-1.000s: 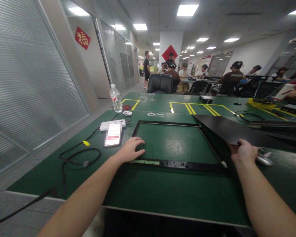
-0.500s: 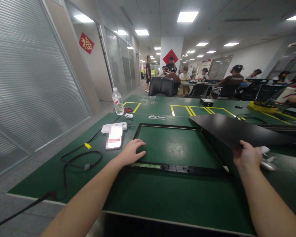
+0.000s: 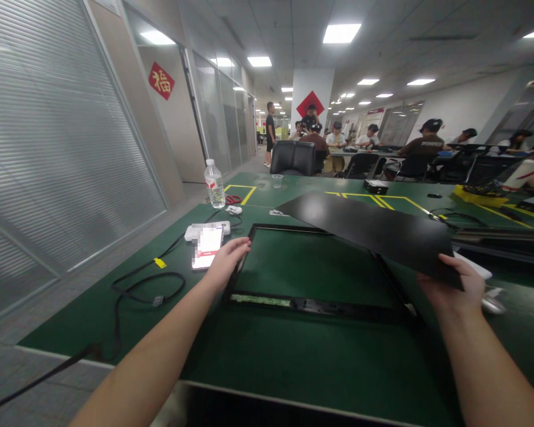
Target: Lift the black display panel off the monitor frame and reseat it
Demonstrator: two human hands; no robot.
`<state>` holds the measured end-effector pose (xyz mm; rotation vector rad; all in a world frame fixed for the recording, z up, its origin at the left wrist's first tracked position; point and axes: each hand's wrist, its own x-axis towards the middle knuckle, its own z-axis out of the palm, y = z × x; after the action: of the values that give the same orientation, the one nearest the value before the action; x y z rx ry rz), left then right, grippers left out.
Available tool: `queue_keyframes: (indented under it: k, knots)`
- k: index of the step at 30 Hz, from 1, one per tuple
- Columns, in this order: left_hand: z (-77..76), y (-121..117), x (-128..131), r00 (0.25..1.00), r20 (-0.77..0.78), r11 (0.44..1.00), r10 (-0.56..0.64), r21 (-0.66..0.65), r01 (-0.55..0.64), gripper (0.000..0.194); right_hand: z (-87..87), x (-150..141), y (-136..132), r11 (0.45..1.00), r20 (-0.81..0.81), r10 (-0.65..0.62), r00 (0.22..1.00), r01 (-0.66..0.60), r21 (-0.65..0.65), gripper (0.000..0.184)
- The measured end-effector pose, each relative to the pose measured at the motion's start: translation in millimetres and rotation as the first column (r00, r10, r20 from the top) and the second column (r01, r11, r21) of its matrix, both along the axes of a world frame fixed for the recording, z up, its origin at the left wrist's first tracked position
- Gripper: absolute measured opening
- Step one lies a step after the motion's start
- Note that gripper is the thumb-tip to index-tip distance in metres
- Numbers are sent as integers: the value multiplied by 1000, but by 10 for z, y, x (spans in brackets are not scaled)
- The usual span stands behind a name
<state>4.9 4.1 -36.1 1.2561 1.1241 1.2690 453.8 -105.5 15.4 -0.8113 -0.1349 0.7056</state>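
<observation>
Panel (image 3: 365, 228), black, tilted above frame (image 3: 333, 307) on table (image 3: 293, 356); hands apart: right hand (image 3: 460, 293) clamped on panel's edge, left hand (image 3: 226, 262) at frame's side, grip unclear. Level hold limits flex.

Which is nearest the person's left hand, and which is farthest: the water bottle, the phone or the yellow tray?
From the left hand:
1. Phone, just beside it, on its left.
2. Water bottle, beyond the phone.
3. Yellow tray, far right.
</observation>
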Motion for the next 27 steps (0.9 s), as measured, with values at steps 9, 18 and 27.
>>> queue_keyframes:
  k: [9, 18, 27]
  knots:
    - [195, -24, -64, 919, 393, 977, 9, -201, 77, 33, -14, -75, -37, 983, -45, 120, 992, -125, -131, 48]
    - [285, -60, -134, 908, 392, 956, -150, -176, 234, 50, -238, 119, 11, 958, -6, 251, 968, -249, -144, 47]
    - [327, -22, -228, 930, 351, 985, -104, -90, 145, 62, -283, 113, 11, 826, 92, 539, 837, -504, -252, 49]
